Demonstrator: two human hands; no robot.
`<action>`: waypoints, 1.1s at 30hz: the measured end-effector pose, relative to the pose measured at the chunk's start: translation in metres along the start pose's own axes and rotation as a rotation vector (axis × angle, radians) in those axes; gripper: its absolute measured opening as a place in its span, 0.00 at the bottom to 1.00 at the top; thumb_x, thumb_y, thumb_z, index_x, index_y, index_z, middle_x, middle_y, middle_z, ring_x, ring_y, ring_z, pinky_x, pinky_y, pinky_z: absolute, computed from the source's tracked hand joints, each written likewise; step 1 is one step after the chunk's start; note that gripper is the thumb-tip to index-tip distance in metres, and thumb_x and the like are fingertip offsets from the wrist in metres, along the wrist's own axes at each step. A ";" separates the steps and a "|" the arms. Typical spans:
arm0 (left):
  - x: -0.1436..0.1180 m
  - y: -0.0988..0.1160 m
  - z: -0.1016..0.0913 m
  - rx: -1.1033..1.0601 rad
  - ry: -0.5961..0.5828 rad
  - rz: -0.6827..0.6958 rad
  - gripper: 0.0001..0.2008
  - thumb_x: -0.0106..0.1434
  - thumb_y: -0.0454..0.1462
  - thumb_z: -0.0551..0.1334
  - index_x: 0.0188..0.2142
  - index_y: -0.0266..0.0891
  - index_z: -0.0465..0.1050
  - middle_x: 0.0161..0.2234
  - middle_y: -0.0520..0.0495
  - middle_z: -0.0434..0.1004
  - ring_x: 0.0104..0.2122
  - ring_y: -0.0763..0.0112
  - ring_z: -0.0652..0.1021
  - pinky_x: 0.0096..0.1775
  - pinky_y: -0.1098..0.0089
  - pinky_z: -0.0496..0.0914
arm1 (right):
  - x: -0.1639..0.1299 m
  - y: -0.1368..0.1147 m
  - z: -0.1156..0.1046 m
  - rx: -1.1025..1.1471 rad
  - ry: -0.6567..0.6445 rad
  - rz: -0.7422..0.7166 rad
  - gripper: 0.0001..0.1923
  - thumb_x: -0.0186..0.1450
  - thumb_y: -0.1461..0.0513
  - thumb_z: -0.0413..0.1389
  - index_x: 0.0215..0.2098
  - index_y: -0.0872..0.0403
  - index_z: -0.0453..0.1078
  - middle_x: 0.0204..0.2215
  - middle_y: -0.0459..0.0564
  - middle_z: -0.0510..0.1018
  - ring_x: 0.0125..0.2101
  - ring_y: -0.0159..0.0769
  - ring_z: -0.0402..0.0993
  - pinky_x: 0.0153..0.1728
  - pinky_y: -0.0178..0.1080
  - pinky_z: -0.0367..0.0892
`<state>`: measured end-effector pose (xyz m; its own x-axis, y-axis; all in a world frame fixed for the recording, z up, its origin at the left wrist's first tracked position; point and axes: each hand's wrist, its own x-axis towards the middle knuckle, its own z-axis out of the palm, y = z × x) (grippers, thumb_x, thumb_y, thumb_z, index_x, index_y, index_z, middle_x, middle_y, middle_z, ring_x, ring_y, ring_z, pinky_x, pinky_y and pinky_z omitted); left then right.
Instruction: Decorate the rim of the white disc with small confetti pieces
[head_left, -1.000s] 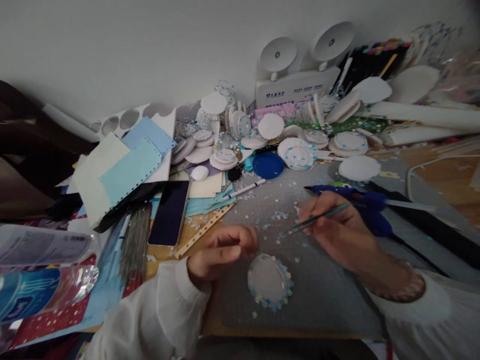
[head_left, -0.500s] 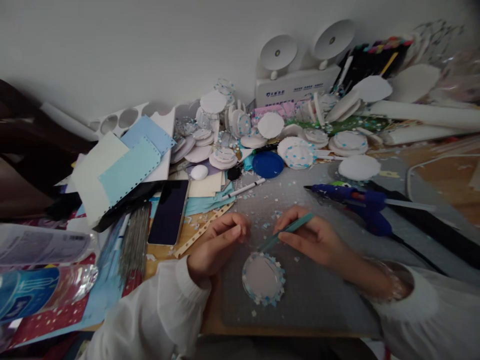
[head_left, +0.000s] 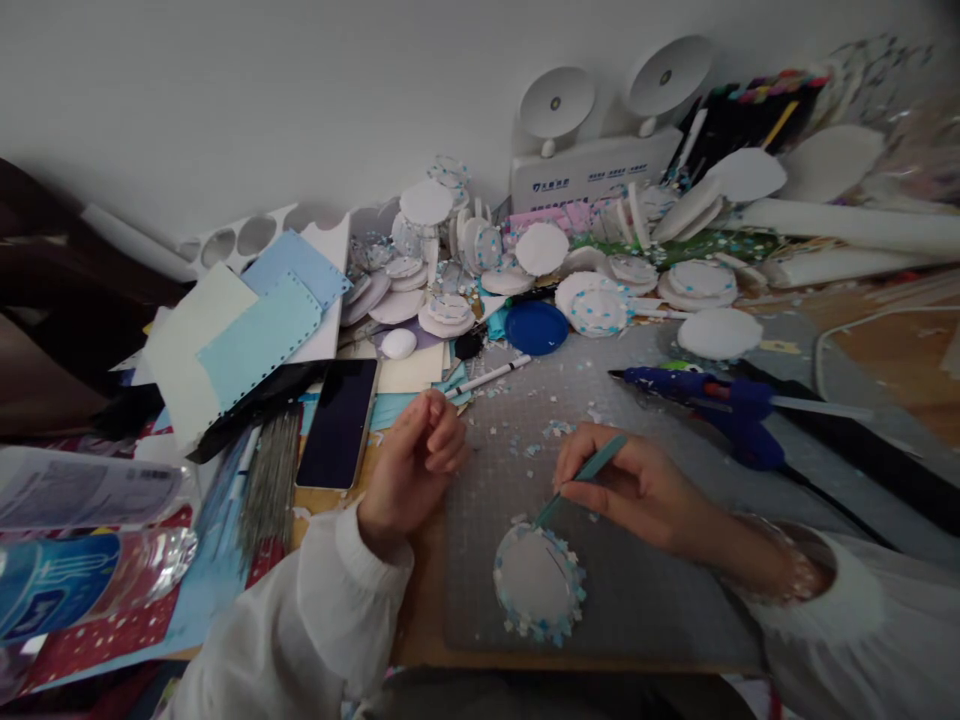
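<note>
A pair of teal tweezers (head_left: 592,467) is pinched in my right hand (head_left: 626,485), pointing down and to the left. Its tip is at the upper edge of a round white disc (head_left: 535,575), which lies on the grey cutting mat (head_left: 637,610). Small white and blue pieces ring the disc's rim. My left hand (head_left: 420,460) is raised over the mat's left edge, apart from the disc, with fingers curled in and thumb against them. Whatever those fingers hold, if anything, is hidden. Tiny pale scraps (head_left: 555,428) are scattered on the mat beyond my hands.
A blue glue gun (head_left: 697,390) lies at the right, its cord trailing. Behind are a blue lid (head_left: 536,328), a white pen (head_left: 487,377) and piles of white discs (head_left: 540,250). At the left are a phone (head_left: 337,425), wire bundles (head_left: 270,490) and a plastic bottle (head_left: 97,580).
My left hand has drawn back to the left and up, away from the disc. The disc has shifted slightly right and down, and the tweezers' tip has come down to its rim.
</note>
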<state>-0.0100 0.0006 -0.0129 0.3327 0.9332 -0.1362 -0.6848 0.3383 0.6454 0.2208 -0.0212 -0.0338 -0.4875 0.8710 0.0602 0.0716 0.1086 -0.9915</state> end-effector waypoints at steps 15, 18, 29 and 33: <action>0.010 0.002 -0.019 0.760 0.264 0.403 0.10 0.63 0.39 0.64 0.28 0.37 0.68 0.27 0.53 0.66 0.30 0.76 0.68 0.35 0.76 0.64 | -0.002 0.003 -0.008 0.159 0.257 0.017 0.07 0.63 0.57 0.59 0.31 0.51 0.69 0.28 0.46 0.71 0.29 0.32 0.68 0.28 0.34 0.65; 0.009 -0.003 -0.024 1.066 0.177 0.374 0.08 0.59 0.35 0.66 0.39 0.39 0.71 0.38 0.49 0.72 0.40 0.69 0.73 0.45 0.70 0.65 | -0.002 0.006 -0.009 0.153 0.391 -0.007 0.06 0.63 0.57 0.59 0.33 0.50 0.70 0.31 0.47 0.72 0.29 0.32 0.68 0.28 0.35 0.66; -0.005 -0.006 -0.001 1.528 -0.367 0.396 0.04 0.63 0.36 0.62 0.37 0.40 0.75 0.37 0.43 0.78 0.41 0.61 0.73 0.47 0.60 0.64 | -0.002 0.001 -0.007 0.168 0.411 0.003 0.05 0.62 0.57 0.60 0.33 0.49 0.70 0.31 0.47 0.73 0.28 0.33 0.69 0.28 0.36 0.68; -0.007 -0.005 0.006 1.487 -0.553 0.314 0.09 0.66 0.34 0.55 0.29 0.39 0.70 0.29 0.44 0.76 0.35 0.64 0.72 0.43 0.62 0.64 | 0.000 0.001 -0.006 0.157 0.505 -0.032 0.06 0.62 0.56 0.60 0.33 0.49 0.70 0.31 0.47 0.73 0.26 0.32 0.68 0.27 0.37 0.67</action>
<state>-0.0051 -0.0078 -0.0109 0.7137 0.6725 0.1959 0.3246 -0.5655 0.7582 0.2265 -0.0181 -0.0344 -0.0044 0.9950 0.0999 -0.0867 0.0991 -0.9913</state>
